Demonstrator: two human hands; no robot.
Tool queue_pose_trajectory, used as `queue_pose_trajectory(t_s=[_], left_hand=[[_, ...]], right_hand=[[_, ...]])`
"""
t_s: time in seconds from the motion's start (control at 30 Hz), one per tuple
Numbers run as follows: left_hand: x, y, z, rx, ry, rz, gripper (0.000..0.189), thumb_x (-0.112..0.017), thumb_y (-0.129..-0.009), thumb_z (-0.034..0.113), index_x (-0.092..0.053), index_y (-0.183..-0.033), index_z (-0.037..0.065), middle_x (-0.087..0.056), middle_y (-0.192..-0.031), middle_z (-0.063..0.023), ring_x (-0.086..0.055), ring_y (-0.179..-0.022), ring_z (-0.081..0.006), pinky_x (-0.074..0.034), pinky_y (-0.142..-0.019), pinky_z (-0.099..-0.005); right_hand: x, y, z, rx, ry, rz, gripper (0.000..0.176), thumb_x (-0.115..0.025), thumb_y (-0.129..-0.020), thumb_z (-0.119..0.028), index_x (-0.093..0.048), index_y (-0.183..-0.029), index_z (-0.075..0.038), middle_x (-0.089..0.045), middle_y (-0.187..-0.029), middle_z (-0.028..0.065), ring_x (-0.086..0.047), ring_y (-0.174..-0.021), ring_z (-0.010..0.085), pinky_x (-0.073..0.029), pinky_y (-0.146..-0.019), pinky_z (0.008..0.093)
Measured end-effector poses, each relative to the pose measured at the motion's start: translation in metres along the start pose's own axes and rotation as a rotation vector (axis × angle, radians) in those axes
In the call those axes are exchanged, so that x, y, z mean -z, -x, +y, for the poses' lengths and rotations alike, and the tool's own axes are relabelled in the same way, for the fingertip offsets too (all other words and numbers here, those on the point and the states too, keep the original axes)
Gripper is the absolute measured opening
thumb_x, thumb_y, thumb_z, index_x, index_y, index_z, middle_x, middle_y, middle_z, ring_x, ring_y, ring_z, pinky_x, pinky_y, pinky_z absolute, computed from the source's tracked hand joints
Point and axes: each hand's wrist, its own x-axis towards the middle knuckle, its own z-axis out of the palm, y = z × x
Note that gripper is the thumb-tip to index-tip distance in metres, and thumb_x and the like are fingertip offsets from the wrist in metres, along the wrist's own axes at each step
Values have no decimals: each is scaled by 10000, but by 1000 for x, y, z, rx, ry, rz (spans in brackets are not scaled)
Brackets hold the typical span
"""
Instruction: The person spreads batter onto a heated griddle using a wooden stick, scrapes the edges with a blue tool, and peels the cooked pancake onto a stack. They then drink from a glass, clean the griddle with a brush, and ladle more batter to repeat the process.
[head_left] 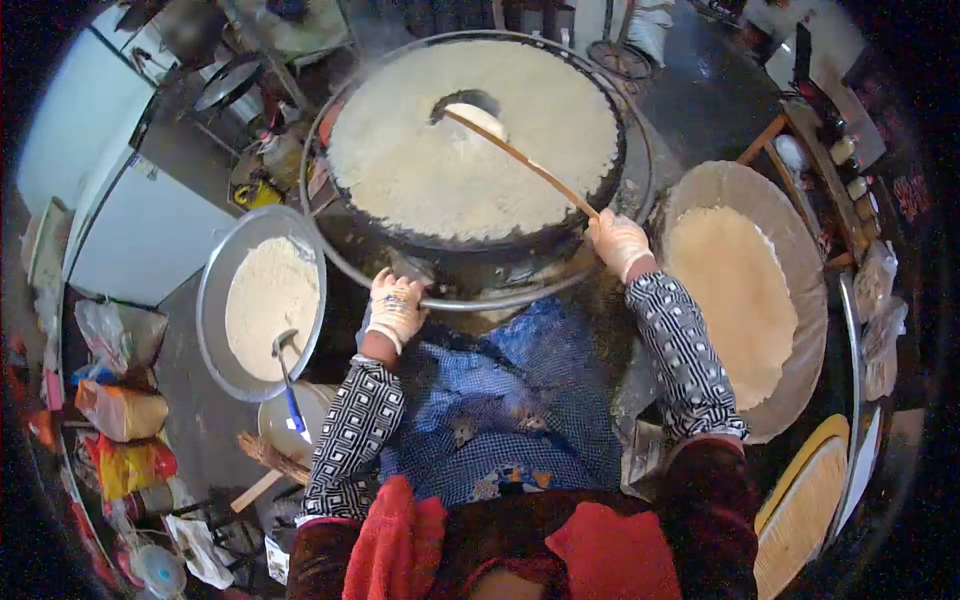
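Wooden and slender, a long stick (530,165) is reaching across the big round griddle (450,242) at twelve o'clock, its dark far tip lying a little toward eleven from the griddle's middle. The right hand (620,243), in a thin pale glove, is grasping the stick's near end, fingers curled around it, at the griddle's four o'clock edge. Pale batter (400,180) is covering most of the griddle; a dark curved gap is showing near the middle, with a smooth whitish mound (478,120) sitting just under it. At seven o'clock, the left hand (397,308), also gloved, is resting on the metal ring (480,305) that is circling the griddle, its fingers bent over the ring. Toward nine, a metal basin (210,300) is holding a pale mixture (262,295) and a blue-handled ladle (290,385), which is leaning over the rim at five o'clock. Toward three, a wide round tray (700,185) is carrying a thin tan sheet (735,290).
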Motion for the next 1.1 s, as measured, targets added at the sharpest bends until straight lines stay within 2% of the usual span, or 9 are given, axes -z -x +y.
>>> queue_pose_trajectory(t_s=[0.1, 0.17, 0.3, 0.57, 0.73, 0.77, 0.83, 0.97, 1.1], left_hand=[[13, -4, -14, 12, -46, -7, 195, -669, -704, 318, -720, -829, 178, -680, -871, -90, -614, -975, -261, -346, -1011, -424], [11, -9, -33, 26, -59, -146, 239, -654, -695, 325, -724, -888, 203, -682, -926, -93, -589, -1054, -275, -329, -1031, -406], [-5, -20, -66, 63, -116, -237, 393, -637, -619, 295, -718, -984, 173, -645, -1080, -120, -483, -1196, -330, -255, -1092, -441], [-9, -36, -130, -54, -377, -198, 215, -587, -663, 300, -722, -792, 193, -660, -936, -71, -540, -1068, -252, -269, -1051, -401], [-1, -51, -145, -72, -383, -323, 186, -568, -698, 271, -716, -797, 215, -666, -957, -59, -544, -1078, -228, -262, -1063, -393], [-1, -51, -145, -65, -376, -321, 186, -568, -698, 271, -716, -797, 215, -666, -957, -59, -544, -1078, -228, -262, -1063, -393], [-2, -49, -148, -94, -489, -248, 187, -571, -702, 286, -714, -808, 227, -669, -958, -53, -546, -1080, -218, -257, -1069, -389], [-16, -42, -145, -47, -442, -234, 213, -572, -712, 313, -722, -829, 217, -671, -946, -43, -552, -1076, -217, -268, -1062, -388], [-14, -25, -75, 44, -380, -213, 166, -585, -670, 272, -697, -766, 199, -666, -883, -58, -588, -939, -226, -377, -926, -385]], right_hand=[[29, -13, -23, 3, -114, -49, 259, -470, -943, -292, -540, -876, -53, -654, -772, 195, -643, -734, 365, -505, -688, 481], [25, -5, -22, 338, 123, -53, 210, -466, -944, -241, -555, -890, -59, -661, -779, 182, -654, -736, 367, -517, -653, 460], [9, -6, 13, -43, -91, -307, 249, -496, -921, -283, -555, -907, -42, -659, -780, 200, -652, -787, 377, -502, -701, 490], [51, -61, 1, 34, 178, -261, 357, -456, -926, -366, -627, -1026, -70, -671, -816, 186, -656, -804, 358, -527, -702, 445], [-6, 2, -38, 301, -626, 71, 207, -609, -889, -224, -614, -976, -36, -639, -727, 158, -628, -590, 273, -492, -538, 369], [19, 19, -60, 128, -776, -195, 281, -587, -909, -222, -586, -1125, -41, -624, -708, 76, -562, -517, 144, -452, -448, 302], [62, 39, -85, -215, -1231, -536, 413, -599, -903, -211, -514, -1294, -107, -580, -711, 4, -543, -548, 116, -441, -440, 283], [45, 43, -74, -303, -1503, -197, 518, -547, -940, -198, -371, -1426, -167, -347, -602, -75, -361, -453, 26, -294, -345, 194], [26, 35, -42, -388, -1565, -314, 579, -531, -948, -328, -319, -1446, -122, -335, -559, -70, -299, -390, 42, -263, -339, 210]])
